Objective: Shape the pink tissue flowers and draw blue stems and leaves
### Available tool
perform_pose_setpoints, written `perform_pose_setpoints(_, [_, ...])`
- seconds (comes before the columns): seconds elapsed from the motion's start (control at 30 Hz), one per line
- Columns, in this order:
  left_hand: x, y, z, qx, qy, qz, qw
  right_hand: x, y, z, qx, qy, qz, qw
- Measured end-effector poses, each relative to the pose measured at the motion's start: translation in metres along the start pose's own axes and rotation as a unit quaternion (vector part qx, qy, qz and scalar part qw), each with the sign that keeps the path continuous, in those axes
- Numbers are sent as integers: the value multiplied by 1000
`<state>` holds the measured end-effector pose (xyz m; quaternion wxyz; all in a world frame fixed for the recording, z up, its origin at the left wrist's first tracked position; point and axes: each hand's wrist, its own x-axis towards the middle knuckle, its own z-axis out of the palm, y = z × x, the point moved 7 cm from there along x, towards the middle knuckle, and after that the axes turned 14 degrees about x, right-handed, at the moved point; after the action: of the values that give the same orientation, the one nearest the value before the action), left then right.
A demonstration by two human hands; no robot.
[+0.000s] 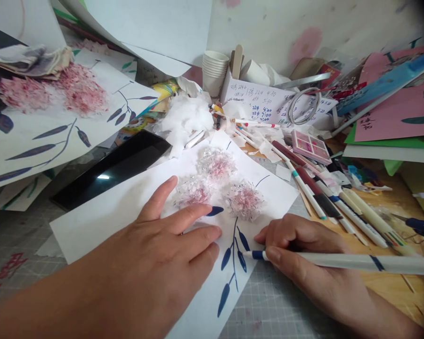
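A white sheet of paper lies at a slant under both hands. Three fluffy pink-and-white flowers stand out from it, and a dark blue leafy stem is drawn below them. My left hand rests flat on the sheet with its fingers spread, one fingertip beside a blue leaf. Between thumb and fingers, my right hand grips a white marker pen with a blue collar. Its tip is at a leaf on the right side of the stem.
A black tablet-like slab lies behind the sheet at left, near another flower picture. Several pens are heaped at right beside a small palette case. Paper cups and white fluff stand at the back.
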<state>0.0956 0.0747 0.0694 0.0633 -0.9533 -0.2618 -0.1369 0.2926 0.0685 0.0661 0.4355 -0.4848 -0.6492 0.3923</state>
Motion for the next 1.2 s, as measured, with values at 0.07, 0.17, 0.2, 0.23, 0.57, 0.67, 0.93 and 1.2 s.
perform_pose_setpoints(0.07, [0,1,1,3,-6,2,1000,0,-1,0,1,-1,-3,1000])
perform_pose_setpoints(0.17, [1,2,1,7,-3,8,1000,1,0,0,3,3,-3,1000])
perform_pose_setpoints(0.2, [1,1,1,8,-2,8,1000,2,0,0,4,3,-2,1000])
perform_pose_setpoints(0.23, [1,1,1,8,-1,8,1000,2,0,0,4,5,0,1000])
perform_pose_setpoints(0.57, [2,0,2,9,-14,10,1000,1,-6,0,7,9,-3,1000])
perform_pose_setpoints(0.67, [2,0,1,8,-13,7,1000,2,-5,0,3,9,1,1000])
perform_pose_setpoints(0.93, [1,1,0,-7,7,3,1000,-1,-2,-2,8,14,-12,1000])
perform_pose_setpoints(1.2, [2,0,2,6,-7,6,1000,-1,3,3,14,-5,-12,1000])
